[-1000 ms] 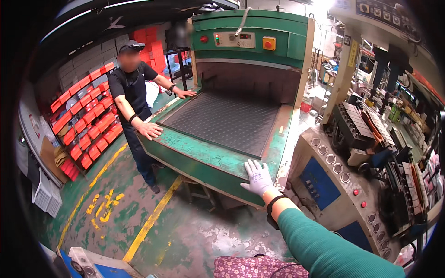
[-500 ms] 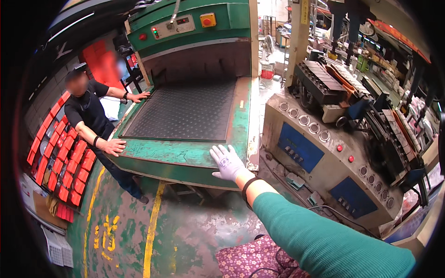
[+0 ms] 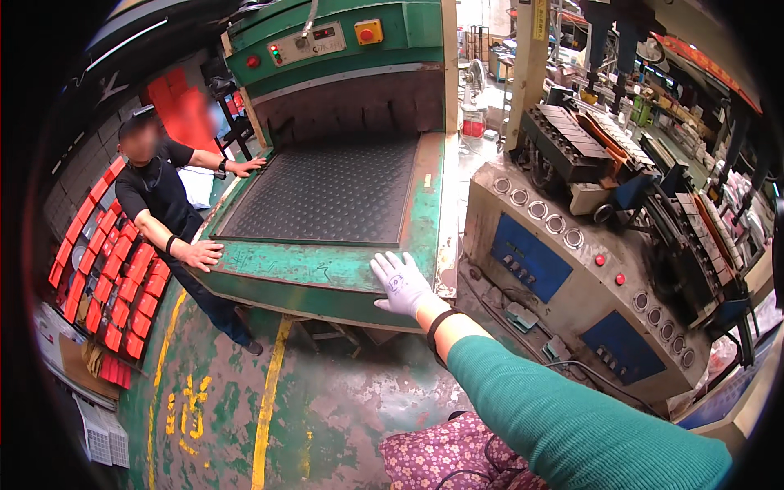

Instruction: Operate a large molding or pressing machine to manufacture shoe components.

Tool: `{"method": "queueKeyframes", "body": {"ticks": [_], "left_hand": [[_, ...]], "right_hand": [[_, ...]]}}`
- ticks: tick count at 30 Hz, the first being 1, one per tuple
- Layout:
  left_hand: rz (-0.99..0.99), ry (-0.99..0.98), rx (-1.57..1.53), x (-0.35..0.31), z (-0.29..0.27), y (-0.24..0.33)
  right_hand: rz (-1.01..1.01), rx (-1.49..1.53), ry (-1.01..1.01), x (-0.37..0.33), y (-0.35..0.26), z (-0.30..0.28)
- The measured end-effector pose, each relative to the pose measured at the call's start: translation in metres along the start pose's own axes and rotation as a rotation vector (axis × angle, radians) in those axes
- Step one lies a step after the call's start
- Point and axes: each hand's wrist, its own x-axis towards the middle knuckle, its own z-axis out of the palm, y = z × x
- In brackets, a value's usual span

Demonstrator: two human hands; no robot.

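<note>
My right hand, in a pale glove, lies with fingers spread on the front right part of a green machine's frame. Nothing is held in it. Set into that frame is a black studded mat, running back under the machine's dark hanging curtain. Across from me, at the left side, a person in dark clothes rests one hand on the near left corner and the other on the left edge. My left hand is out of view.
To the right stands a beige machine with round gauges and blue panels. Red bins line the left wall. Yellow lines mark the worn green floor. A control panel with a red button sits above the curtain.
The view has shifted very slightly. The other person's head has moved a little to the right; my right hand and the other person's hands stay where they were.
</note>
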Motion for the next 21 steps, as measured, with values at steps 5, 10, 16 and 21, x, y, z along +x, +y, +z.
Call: {"method": "queueKeyframes", "body": {"ticks": [5,10,16,21], "left_hand": [[-0.067,-0.058,0.058,-0.035,-0.018,-0.003],[-0.194,-0.186,0.03,-0.039,-0.032,-0.009],[-0.293,0.281,0.031,-0.047,0.022,-0.011],[-0.118,0.448,0.109,-0.062,0.031,-0.014]], "right_hand": [[0.034,0.077,-0.053,-0.009,0.015,-0.02],[0.033,-0.044,-0.045,-0.002,0.003,0.002],[0.025,-0.035,-0.063,0.0,-0.006,-0.004],[0.049,-0.058,-0.08,-0.006,0.009,-0.001]]}}
